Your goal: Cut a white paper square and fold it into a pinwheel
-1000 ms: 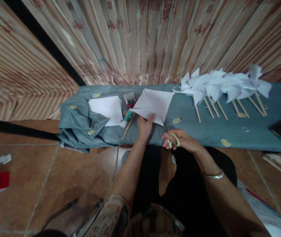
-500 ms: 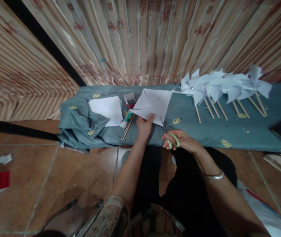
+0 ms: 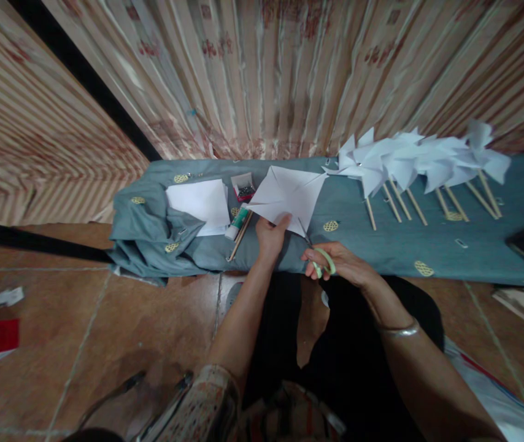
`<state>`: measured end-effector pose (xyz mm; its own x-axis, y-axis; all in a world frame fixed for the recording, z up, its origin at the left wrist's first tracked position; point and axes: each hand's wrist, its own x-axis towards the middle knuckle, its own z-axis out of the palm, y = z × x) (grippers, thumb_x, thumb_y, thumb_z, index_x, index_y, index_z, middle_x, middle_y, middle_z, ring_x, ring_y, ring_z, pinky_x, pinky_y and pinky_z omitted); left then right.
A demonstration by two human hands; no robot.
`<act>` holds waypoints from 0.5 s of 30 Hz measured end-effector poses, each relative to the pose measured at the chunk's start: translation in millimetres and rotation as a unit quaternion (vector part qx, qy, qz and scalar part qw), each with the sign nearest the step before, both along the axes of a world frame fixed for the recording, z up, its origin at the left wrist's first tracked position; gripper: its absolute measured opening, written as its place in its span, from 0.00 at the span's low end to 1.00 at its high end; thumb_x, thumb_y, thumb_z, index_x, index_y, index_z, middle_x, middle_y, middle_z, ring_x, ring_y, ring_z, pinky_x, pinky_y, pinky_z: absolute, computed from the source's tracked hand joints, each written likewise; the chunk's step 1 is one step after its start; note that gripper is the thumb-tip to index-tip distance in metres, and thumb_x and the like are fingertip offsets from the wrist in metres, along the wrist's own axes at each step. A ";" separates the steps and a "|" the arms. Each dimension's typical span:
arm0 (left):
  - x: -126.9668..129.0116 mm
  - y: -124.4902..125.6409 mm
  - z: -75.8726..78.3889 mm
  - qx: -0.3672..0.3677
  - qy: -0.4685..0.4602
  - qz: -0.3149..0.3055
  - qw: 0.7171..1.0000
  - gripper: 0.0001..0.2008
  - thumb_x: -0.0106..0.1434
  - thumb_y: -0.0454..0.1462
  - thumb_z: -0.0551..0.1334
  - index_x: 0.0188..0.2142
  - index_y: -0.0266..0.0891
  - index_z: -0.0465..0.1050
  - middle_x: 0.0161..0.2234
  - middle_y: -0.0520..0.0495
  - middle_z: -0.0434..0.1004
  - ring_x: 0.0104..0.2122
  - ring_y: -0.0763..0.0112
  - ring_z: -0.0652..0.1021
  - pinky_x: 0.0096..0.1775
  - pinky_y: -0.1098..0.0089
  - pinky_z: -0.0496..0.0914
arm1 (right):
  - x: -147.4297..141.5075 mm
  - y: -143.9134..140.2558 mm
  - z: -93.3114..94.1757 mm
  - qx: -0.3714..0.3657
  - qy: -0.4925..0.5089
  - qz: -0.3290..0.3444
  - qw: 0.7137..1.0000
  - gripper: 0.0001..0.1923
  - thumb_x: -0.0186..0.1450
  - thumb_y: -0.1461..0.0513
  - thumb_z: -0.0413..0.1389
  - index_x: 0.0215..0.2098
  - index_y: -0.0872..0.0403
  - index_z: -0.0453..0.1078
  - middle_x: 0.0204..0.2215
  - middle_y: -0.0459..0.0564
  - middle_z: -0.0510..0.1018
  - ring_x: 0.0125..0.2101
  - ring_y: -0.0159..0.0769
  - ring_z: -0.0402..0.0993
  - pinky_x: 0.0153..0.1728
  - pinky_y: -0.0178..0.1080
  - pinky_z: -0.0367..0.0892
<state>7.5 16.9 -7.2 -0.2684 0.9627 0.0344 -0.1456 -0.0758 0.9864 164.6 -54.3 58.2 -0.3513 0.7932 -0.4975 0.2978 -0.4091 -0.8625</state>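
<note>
Scissors (image 3: 326, 252) against white paper (image 3: 290, 193), tube label (image 3: 238, 219) unreadable

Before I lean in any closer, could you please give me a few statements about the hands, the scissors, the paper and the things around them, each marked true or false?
1. The left grip is on the glue stick. False: it holds the slit white paper square.
2. The right grip holds the green-handled scissors. True.
3. The glue stick lies beside the loose wooden sticks. True.
4. The paper pinwheels lie to the left of the slit white paper square. False: they lie to its right.
5. The small box stands open, with small metallic pieces showing inside. True.
</note>
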 end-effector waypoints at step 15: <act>0.0 1.4 2.8 -0.015 -0.018 0.009 1.000 0.15 0.50 0.40 0.70 0.38 0.36 0.78 0.39 0.41 0.83 0.39 0.59 0.81 0.44 0.62 0.74 | -5.9 1.6 9.6 0.006 -0.003 -0.007 1.000 0.30 0.48 0.36 0.64 0.21 0.55 0.71 0.17 0.47 0.74 0.18 0.26 0.67 0.19 0.30 0.60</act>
<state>7.4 18.3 -4.4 -0.2866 0.9580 -0.0051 -0.1798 -0.0486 0.9825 158.6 -52.7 67.8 -0.3376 0.8035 -0.4903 0.2965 -0.4035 -0.8656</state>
